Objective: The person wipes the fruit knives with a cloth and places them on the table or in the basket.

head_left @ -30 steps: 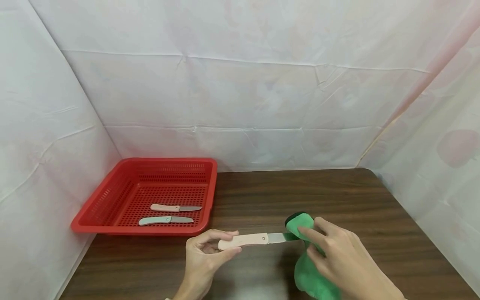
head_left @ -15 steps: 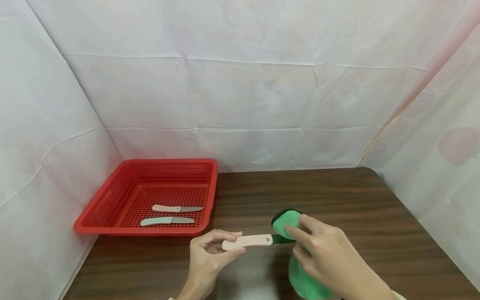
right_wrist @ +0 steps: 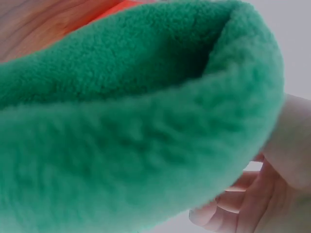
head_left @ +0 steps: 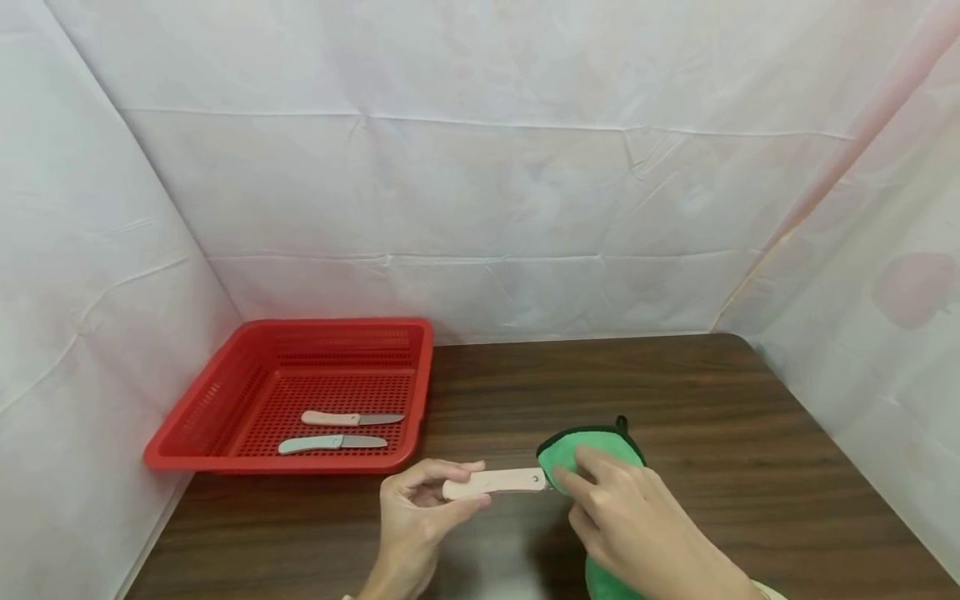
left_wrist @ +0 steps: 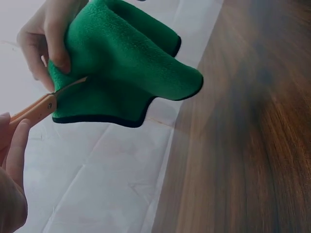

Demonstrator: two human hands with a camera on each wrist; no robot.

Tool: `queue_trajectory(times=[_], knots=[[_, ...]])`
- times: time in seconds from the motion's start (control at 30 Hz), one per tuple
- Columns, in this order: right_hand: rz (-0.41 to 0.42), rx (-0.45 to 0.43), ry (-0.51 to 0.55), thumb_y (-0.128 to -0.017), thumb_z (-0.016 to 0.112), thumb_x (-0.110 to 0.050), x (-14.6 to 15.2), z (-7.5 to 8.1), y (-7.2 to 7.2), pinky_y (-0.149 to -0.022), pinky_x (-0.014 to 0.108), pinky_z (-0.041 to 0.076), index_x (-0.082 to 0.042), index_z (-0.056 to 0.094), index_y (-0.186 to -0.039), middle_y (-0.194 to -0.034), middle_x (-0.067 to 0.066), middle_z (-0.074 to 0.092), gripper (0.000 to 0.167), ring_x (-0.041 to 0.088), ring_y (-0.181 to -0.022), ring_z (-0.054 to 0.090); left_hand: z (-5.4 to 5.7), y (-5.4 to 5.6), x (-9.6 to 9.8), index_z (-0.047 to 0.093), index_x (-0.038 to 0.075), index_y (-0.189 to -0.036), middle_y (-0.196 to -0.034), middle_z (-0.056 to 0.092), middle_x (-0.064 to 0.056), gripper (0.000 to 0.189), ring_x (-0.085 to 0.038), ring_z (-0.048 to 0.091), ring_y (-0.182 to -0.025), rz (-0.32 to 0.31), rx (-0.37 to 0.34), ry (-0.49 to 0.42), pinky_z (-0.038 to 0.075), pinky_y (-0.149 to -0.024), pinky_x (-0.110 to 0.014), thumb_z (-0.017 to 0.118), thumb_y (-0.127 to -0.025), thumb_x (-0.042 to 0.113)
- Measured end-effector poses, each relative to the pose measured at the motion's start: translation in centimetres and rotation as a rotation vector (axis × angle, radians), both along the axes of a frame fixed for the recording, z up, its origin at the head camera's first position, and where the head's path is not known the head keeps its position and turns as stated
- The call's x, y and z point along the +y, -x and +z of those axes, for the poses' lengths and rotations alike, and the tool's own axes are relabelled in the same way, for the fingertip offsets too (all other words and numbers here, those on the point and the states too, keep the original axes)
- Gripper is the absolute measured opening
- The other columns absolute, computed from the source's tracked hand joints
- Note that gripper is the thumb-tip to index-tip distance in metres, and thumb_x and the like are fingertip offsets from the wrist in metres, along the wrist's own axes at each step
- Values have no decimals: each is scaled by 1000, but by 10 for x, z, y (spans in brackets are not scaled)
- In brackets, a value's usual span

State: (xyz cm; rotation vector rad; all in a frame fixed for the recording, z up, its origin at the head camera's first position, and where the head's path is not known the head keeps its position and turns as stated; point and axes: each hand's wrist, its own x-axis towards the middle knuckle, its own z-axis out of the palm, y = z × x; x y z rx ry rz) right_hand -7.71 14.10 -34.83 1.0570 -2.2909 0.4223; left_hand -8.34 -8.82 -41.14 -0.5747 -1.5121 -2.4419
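Between the thumb and fingers of my left hand [head_left: 412, 521] is the pale pink handle of a fruit knife [head_left: 497, 482], its blade pointing right. My right hand [head_left: 626, 512] pinches a green, black-edged cleaning cloth [head_left: 592, 446] over that blade, right up at the handle's end. In the head view the cloth hides nearly all the blade. From the left wrist, a strip of blade [left_wrist: 73, 85] shows against the fluffy cloth [left_wrist: 121, 58], whose lower part hangs loose. Folded cloth [right_wrist: 141, 150] fills most of the right wrist view.
A red perforated basket [head_left: 153, 454] stands at the left on the dark wood table [head_left: 675, 383]. In it lie a pink-handled knife [head_left: 332, 418] and a light-green-handled knife [head_left: 311, 444], both blades to the right. Pale patterned sheeting [head_left: 480, 192] encloses the back and sides.
My right hand has drawn the cloth left along the blade to the handle, covering the metal seen earlier. A cloth corner with a black loop now stands out. My left hand has barely moved.
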Motion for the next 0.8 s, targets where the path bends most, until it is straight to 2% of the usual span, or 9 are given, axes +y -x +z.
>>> queue_trajectory(times=[0.13,0.23,0.37,0.43,0.63,0.8], knots=[[-9,-5,-4,-65,58,-2,6,-3,1,-42,6,19,-10,70,-89,-73,-8,38,28,-3,-54,22,1,0,-3,67,-3,-87,-95,68,-27,29,-26,69,-82,-3,4,-12,57,-64,-39,73,-65,-21],[-6,5,8,-75,48,-6,12,-6,1,-42,6,20,-11,69,-89,-74,-8,38,26,-3,-54,21,2,-1,-7,67,-2,-88,-96,67,-27,29,-26,68,-82,-12,-12,-18,57,-65,-39,71,-66,-21],[-9,29,29,-86,32,-14,19,-9,4,-43,6,19,-12,69,-88,-74,-8,36,37,-4,-54,20,2,-3,-12,68,0,-90,-97,68,-25,31,-26,68,-82,-19,-40,-30,57,-64,-42,69,-68,-22],[-15,44,38,-88,28,-16,23,-10,5,-43,5,17,-12,69,-87,-73,-9,34,42,-4,-54,18,2,-3,-14,68,1,-90,-98,68,-25,32,-26,68,-82,-20,-36,-38,57,-64,-43,68,-69,-22],[-24,61,46,-89,30,-18,31,-12,6,-44,5,18,-14,68,-86,-74,-9,33,38,-5,-55,19,1,-1,-16,68,-1,-92,-97,67,-26,30,-26,69,-82,-28,-25,-31,57,-65,-43,68,-70,-22],[-26,42,50,-87,36,-17,36,-12,5,-46,5,20,-13,69,-89,-74,-10,34,34,-5,-55,20,-2,1,-17,66,-5,-91,-92,67,-29,25,-25,69,-82,16,9,25,58,-67,-34,69,-70,-20]])
